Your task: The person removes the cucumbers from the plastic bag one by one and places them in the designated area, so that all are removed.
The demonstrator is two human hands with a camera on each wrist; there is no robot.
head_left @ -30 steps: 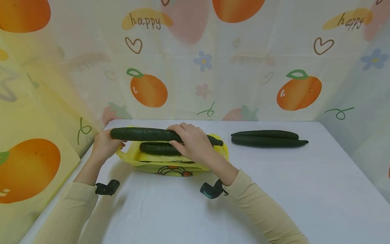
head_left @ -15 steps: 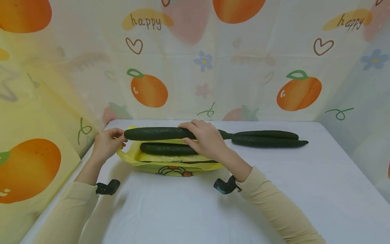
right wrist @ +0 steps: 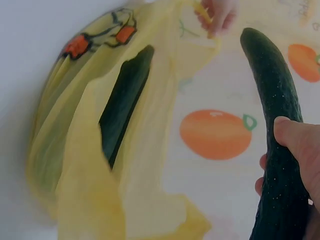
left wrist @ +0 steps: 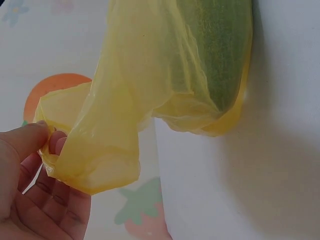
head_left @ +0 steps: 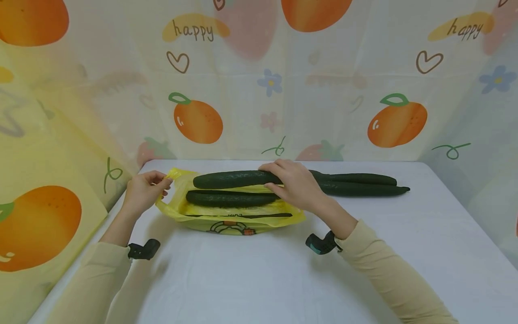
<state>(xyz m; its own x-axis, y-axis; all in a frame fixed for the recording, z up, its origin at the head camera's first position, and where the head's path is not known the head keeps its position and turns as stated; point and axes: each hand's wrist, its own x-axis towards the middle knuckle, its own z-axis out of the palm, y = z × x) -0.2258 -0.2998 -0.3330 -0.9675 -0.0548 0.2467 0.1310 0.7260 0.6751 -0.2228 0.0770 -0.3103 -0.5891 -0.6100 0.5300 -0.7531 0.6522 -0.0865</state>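
My right hand (head_left: 294, 183) grips a long dark green cucumber (head_left: 230, 179) around its middle, holding it level above the back of a yellow plastic bag (head_left: 190, 223). In the right wrist view the thumb lies along the near side of this cucumber (right wrist: 270, 75), with fingertips wrapped around the other side. Another cucumber (head_left: 230, 199) lies inside the bag's mouth. At the bag's left end, my left hand (head_left: 145, 191) pinches the yellow film between thumb and fingers. The left wrist view shows that pinched corner of the bag (left wrist: 107, 160), with a cucumber showing through the film.
Two more cucumbers (head_left: 360, 188) lie side by side on the white table (head_left: 404, 247), to the right of the bag. A fruit-printed cloth (head_left: 315, 99) hangs behind the table, and more covers the left side.
My right hand has carried the cucumber rightward, its left end moving away from my left hand. The cucumber in the bag now shows more fully. My left hand stays at the bag's edge.
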